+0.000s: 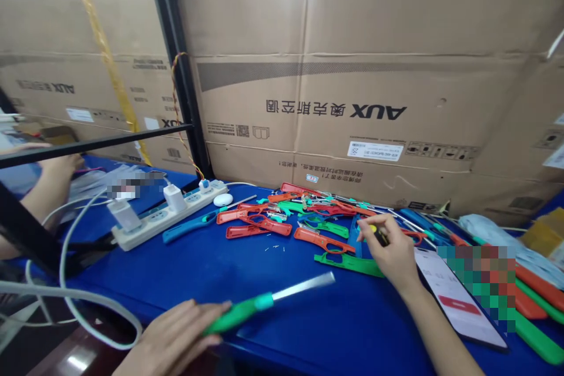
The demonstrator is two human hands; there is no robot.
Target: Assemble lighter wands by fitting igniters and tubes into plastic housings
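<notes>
My left hand (176,335) is closed round the green handle of a long-nosed lighter (240,314), its metal tube pointing right and slightly up above the blue table. My right hand (394,252) is closed on a short black tool with a yellow end, which looks like a screwdriver (379,235); its tip is hidden. Below that hand lies a green handle shell (348,262). Just left of it rests an orange handle shell (324,241) with an oval opening. Several small screws (275,247) are scattered on the table.
More red and green shells pile up against the cardboard (308,88). At right lie a phone (458,299) and several lighters (529,294). A white power strip (154,220), a blue lighter (189,227) and loose cables (66,247) are left. Another person's hand (59,161) works beyond the black frame.
</notes>
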